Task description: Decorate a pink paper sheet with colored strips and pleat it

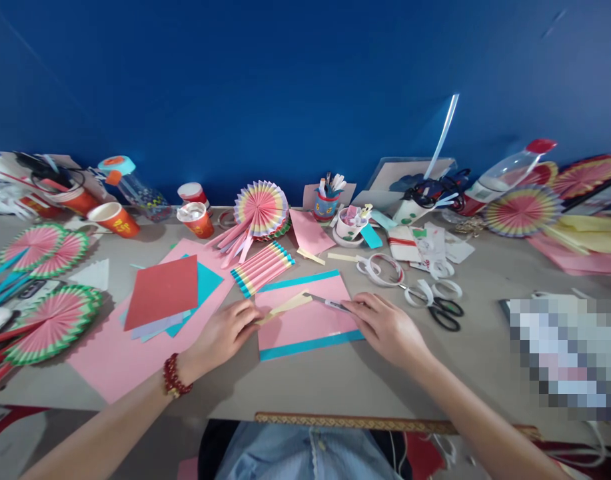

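Note:
My left hand [228, 333], with a red bead bracelet on the wrist, pinches the near end of a pale yellow paper strip [288, 305]. My right hand [385, 327] grips a slim craft knife [330, 303], its blade pointing left and touching or just over the strip's far end. Beneath both lies a pink paper sheet [305, 328] with blue bands along its upper and lower edges. Just behind it rests a pleated pink paper piece [263, 269] with blue and yellow ends.
Red and blue paper squares [162, 293] lie on a large pink sheet [105, 360] at left. Black-handled scissors [445, 312] and tape rolls [385, 270] sit at right. Round paper fans [262, 208], paper cups [195, 220] and a tilted bottle [505, 177] line the blue wall.

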Available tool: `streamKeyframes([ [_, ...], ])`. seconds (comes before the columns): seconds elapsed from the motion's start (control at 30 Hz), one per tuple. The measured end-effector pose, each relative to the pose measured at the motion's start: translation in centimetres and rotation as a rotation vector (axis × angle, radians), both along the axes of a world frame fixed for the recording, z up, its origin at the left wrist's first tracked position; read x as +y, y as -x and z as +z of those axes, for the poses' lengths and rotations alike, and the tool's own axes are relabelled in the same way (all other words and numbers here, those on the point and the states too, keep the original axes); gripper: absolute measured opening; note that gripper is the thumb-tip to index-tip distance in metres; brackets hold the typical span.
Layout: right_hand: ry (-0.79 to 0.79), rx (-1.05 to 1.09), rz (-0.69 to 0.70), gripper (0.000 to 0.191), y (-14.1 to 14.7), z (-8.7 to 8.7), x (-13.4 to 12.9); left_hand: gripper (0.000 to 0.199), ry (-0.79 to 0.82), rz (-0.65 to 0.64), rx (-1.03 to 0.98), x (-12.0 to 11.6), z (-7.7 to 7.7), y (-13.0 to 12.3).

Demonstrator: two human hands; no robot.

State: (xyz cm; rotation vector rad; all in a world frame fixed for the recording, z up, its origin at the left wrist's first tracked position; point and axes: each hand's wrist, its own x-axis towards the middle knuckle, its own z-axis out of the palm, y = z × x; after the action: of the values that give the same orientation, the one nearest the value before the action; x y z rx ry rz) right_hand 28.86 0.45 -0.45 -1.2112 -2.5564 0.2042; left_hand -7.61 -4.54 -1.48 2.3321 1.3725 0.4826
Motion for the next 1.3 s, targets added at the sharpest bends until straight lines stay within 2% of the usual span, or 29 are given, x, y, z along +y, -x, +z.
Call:
streamKeyframes([
  [0.5, 0.009, 0.009, 0.047, 0.035, 0.1, 0.2, 0.3, 0.019, -0.019, -0.007, -0.003, -0.1, 0.0, 0.0],
  [0.8, 0.004, 0.049, 0.093, 0.035, -0.8, -0.2, -0.4, 0.020, -0.039, -0.009, -0.002, 0.0, -0.1, 0.0],
  [0.93, 0.050, 0.102, 0.116, 0.033, -0.9, 0.2, -0.6, 0.018, -0.028, 0.003, -0.002, 0.0, -0.1, 0.0],
  [1.03, 0.125, 0.221, 0.138, 0.033, -0.5, 1.2, -0.5, 0.019, -0.033, -0.007, -0.013, 0.0, -0.1, 0.0],
  [1.1, 0.114, 0.256, 0.129, 0.033, 0.0, 2.0, -0.6, 0.021, -0.048, -0.009, -0.018, 0.1, -0.1, 0.0],
  [1.2, 0.064, 0.202, 0.142, 0.032, 1.2, 2.6, -1.2, 0.023, -0.070, -0.005, -0.013, 0.1, -0.3, 0.1],
  [1.3, 0.073, 0.099, 0.166, 0.032, 2.7, 2.2, -1.9, 0.023, -0.090, -0.009, -0.017, 0.1, -0.4, 0.1],
])
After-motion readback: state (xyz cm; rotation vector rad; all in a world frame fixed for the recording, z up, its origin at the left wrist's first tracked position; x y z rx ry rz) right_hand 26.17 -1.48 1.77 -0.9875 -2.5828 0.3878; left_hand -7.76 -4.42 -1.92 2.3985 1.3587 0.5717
